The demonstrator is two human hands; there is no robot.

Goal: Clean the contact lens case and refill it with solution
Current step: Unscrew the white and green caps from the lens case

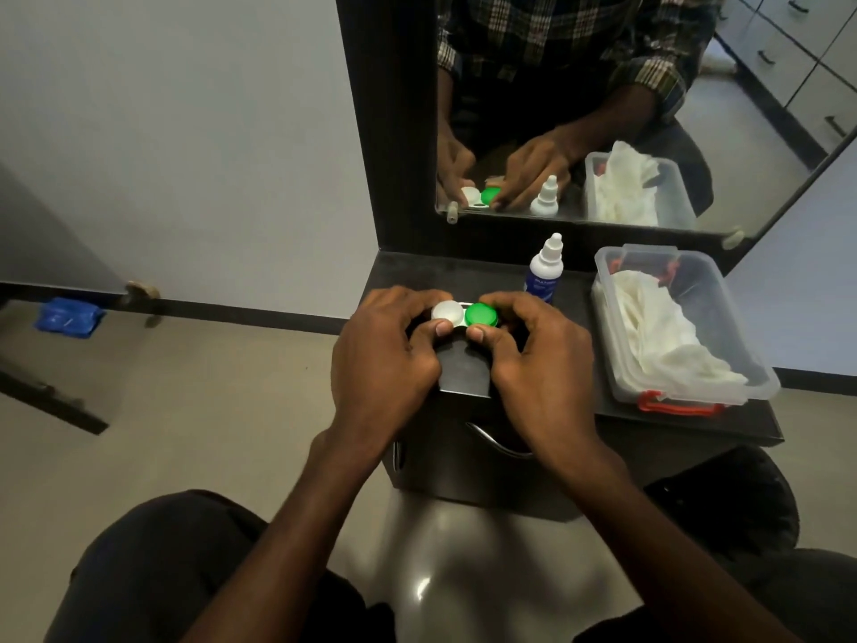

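The contact lens case (465, 314) rests on the dark dresser top (468, 378), with a white cap (448, 312) on its left well and a green cap (481, 314) on its right. My left hand (385, 359) pinches the white cap between thumb and fingers. My right hand (533, 364) grips the green cap the same way. A white solution bottle (545, 270) with a blue label stands upright just behind my right hand, its cap on.
A clear plastic box (723, 317) with red latches, holding white tissues (658, 336), sits at the right of the dresser top. A mirror (603, 109) stands behind. A drawer handle (498, 440) is below the front edge. A blue object (67, 316) lies on the floor at left.
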